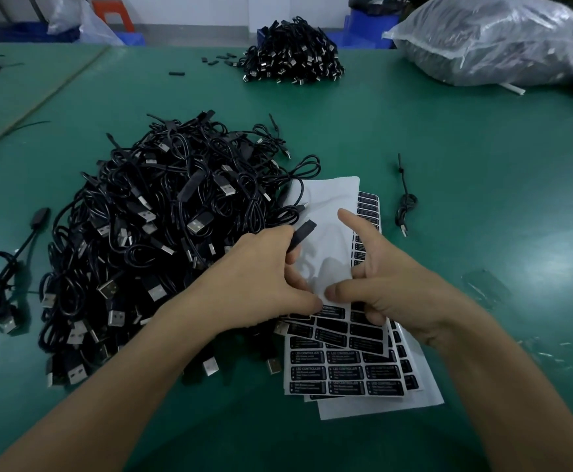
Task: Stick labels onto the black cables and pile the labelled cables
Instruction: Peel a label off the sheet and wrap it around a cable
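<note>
Peeling the next label off seems to be the step I'm working on here. My left hand is pinching the black controller block of one cable over the label sheets, with its thumb pressing down on the top sheet. My right hand is pinching that sheet's near edge between thumb and curled fingers, index sticking straight out.

What I'm thinking: the left thumb should be pinning the backing flat while the right thumbnail is lifting one corner, going slow so the label isn't curling. I'm keeping the block's flat face up and lining it up square before pressing.

The tangled heap of cables is lying left of the sheets, spilling onto them. I'm guessing the far pile, way beyond the sheets on the bench, is the finished stuff.
</note>
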